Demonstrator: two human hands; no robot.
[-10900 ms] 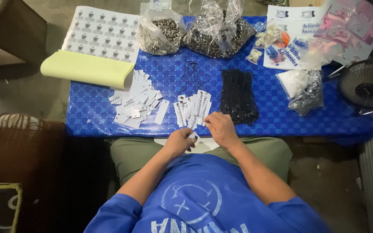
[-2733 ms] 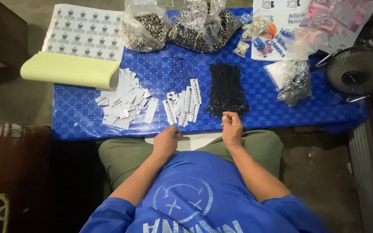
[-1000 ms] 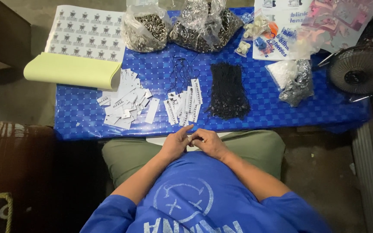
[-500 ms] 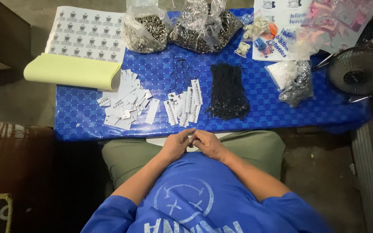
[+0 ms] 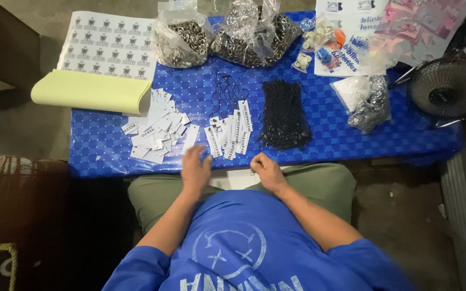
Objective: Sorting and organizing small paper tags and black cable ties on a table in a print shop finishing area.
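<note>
The hands were apart. The left hand (image 5: 196, 168) was blurred, just below the tags (image 5: 227, 134); the right hand (image 5: 265, 170) was curled, contents unseen. Tags seemed light, thin, best pinched by edges.

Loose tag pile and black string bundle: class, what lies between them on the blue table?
In the head view, a row of white tags lies between the loose tag pile and string bundle.

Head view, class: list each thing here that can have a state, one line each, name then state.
left hand: open, blurred, over the table edge
right hand: closed, fingers curled
white tags: loose heap
strung tags: fanned in a row
black cords: bundled
bags of metal rings: open-topped
sticker sheet: partly peeled back
fan: cannot tell
</note>
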